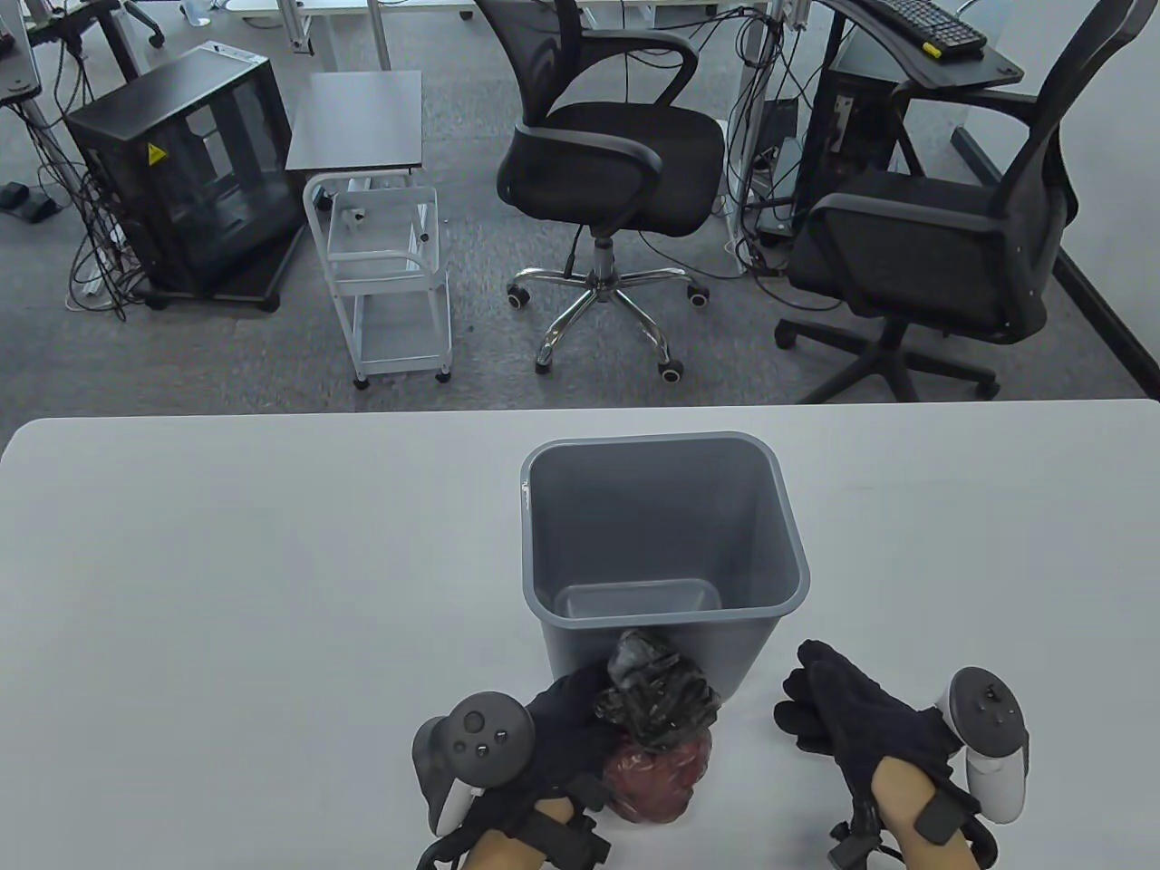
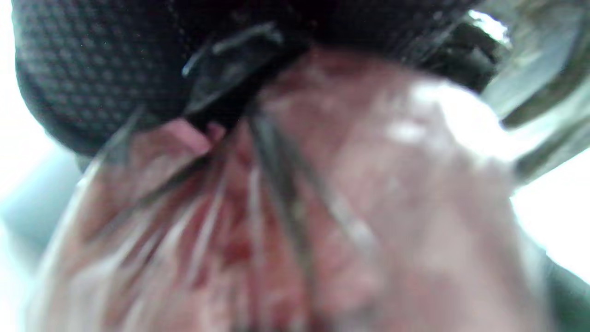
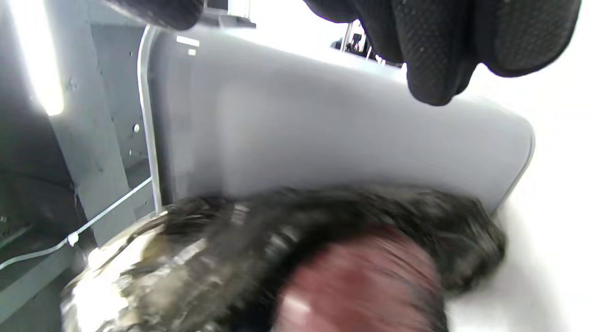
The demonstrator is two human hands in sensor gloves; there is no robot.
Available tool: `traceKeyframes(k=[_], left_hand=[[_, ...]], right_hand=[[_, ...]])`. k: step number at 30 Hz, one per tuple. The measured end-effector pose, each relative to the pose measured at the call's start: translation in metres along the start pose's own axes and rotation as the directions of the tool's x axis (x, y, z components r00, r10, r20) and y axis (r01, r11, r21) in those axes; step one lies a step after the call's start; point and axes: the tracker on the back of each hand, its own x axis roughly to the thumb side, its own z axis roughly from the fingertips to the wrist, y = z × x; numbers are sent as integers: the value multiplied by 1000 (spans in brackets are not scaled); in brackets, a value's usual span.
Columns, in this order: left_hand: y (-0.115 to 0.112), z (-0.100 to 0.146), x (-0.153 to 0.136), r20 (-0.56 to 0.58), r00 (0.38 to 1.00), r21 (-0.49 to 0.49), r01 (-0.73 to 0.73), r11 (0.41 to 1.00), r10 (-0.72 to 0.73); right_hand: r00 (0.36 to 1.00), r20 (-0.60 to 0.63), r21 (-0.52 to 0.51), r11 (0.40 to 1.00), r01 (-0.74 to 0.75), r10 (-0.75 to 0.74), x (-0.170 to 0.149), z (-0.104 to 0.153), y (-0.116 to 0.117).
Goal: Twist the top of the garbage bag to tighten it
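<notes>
- My left hand [image 1: 553, 734] holds the garbage bag [image 1: 654, 734] by its side, just under the bunched top. I think I hold it there so the bag stays put while the top gets turned.
- My right hand [image 1: 847, 725] is off to the right of the bag, not touching it. Its fingers [image 1: 807, 689] look loosely curled and it holds nothing. From its wrist view the fingers [image 3: 433, 55] hang over the bag, apart from it.
- The bag sits on the table [image 1: 227, 589], between my two hands but tight against my left one. Just past my fingers stands the gray bin [image 1: 666, 544], and the bag's top leans close to the bin's near wall. I cannot tell if they touch.
- The bag is thin, see-through plastic. Its top [image 1: 657, 689] is dark, crinkly and gathered into a lump. Lower down I can see something red [image 1: 652, 779] through the plastic.
- From my left wrist view the bag [image 2: 299, 207] is right up close and blurry, with folds running up toward my glove [image 2: 106, 78].
- I think the top is gathered, but I cannot tell how tight the twist is. My right hand would need to come over and grab the top to turn it more.
</notes>
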Motion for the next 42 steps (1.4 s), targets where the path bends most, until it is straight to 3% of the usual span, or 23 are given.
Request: traceKeyframes(k=[3,8,11,16,20,22,24,28,30,33,42], left_hand=[[-8,-5,-6,-17,997,-37,72,997,-73],[-3,-5,-7,-38,998,-48,56,997,-58],[16,2,-5,-86,991,10,103,995,-102],[71,20,-2,-139,989,151,79,985,-58],[103,34,-14,-173,976,378,191,906,-134],[107,35,-19,-192,959,398,269,877,-207],[106,31,-23,-231,932,358,348,866,-279],[91,17,-28,-314,845,172,500,849,-434],[84,12,-30,-313,832,139,517,845,-458],[79,10,-32,-317,824,103,522,846,-470],[80,14,-33,-335,841,105,480,871,-424]], right_hand=[[1000,-7,-21,999,27,-27,-3,0,-5],[999,-20,-14,1000,25,-25,-6,-1,-4],[1000,-8,-34,999,2,-2,-4,-1,-6],[963,39,-146,955,-258,266,12,3,-9],[780,25,-254,758,-600,626,28,8,-4],[715,10,-269,691,-671,699,32,8,-4],[648,-15,-273,620,-736,762,34,8,-5],[490,-102,-235,457,-858,866,38,7,-3],[447,-124,-220,415,-883,886,38,7,-1],[449,-134,-208,418,-884,884,37,6,1],[527,-116,-185,503,-844,842,34,5,2]])
